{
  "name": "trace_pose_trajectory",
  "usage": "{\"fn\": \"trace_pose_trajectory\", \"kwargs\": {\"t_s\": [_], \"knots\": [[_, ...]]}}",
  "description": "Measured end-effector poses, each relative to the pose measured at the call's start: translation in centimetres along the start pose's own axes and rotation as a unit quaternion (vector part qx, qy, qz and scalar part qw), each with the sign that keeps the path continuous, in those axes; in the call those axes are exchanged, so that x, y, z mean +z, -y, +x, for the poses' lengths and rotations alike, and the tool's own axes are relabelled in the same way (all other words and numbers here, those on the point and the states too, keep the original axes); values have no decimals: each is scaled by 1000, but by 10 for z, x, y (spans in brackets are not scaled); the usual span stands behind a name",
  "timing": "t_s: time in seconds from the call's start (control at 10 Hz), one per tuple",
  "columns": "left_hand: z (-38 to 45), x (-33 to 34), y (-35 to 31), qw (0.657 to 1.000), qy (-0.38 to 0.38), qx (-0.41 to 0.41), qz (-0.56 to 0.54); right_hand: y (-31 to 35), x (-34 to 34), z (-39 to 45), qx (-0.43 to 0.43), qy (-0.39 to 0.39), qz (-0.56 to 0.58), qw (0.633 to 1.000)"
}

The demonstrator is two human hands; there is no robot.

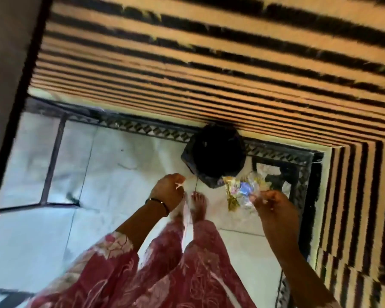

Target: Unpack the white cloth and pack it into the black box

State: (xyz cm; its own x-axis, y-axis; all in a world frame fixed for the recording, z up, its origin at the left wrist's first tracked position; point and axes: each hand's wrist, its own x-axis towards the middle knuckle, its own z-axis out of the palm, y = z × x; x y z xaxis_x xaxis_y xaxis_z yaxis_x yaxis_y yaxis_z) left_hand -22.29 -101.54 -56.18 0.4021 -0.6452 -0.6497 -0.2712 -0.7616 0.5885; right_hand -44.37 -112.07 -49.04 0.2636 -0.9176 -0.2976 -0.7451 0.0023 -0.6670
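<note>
I am looking straight down at a tiled floor. A black round container (213,152), dark inside, stands on the floor against a striped edge. My right hand (273,205) pinches a crumpled clear plastic wrapper (242,190) with colourful print, held just in front of and to the right of the container. My left hand (168,192) is closed around a small pale scrap (179,185), to the container's near left. No white cloth shows in this view. The picture is blurred.
A tan and black striped cover (209,63) fills the top and runs down the right side. The white floor tiles (111,165) have a dark patterned border (142,127). My bare feet (198,205) stand just before the container. A dark frame edge (13,107) runs down the left.
</note>
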Motion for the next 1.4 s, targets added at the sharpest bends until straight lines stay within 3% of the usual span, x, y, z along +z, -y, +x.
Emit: {"fn": "trace_pose_trajectory", "kwargs": {"t_s": [0.2,0.4,0.5,0.7,0.8,0.9,1.1,1.3,1.4], "knots": [[92,39,36,992,66,5,112,-51,76,85,-41,39,-3,998],[171,78,66,974,94,39,202,-120,173,180,-11,128,-155,980],[195,94,84,971,81,48,218,-141,220,215,-15,205,-237,949],[225,127,117,974,59,54,211,-178,304,273,-44,248,-377,891],[231,137,124,963,85,61,250,-193,330,288,-17,312,-442,841],[226,142,128,978,70,45,191,-190,329,289,-7,312,-411,857],[193,109,91,986,75,8,147,-153,261,238,-50,246,-261,932],[116,75,30,996,45,-3,82,-98,169,173,-1,311,-130,941],[70,56,-5,999,21,-13,42,-62,120,130,22,302,-87,949]]}}
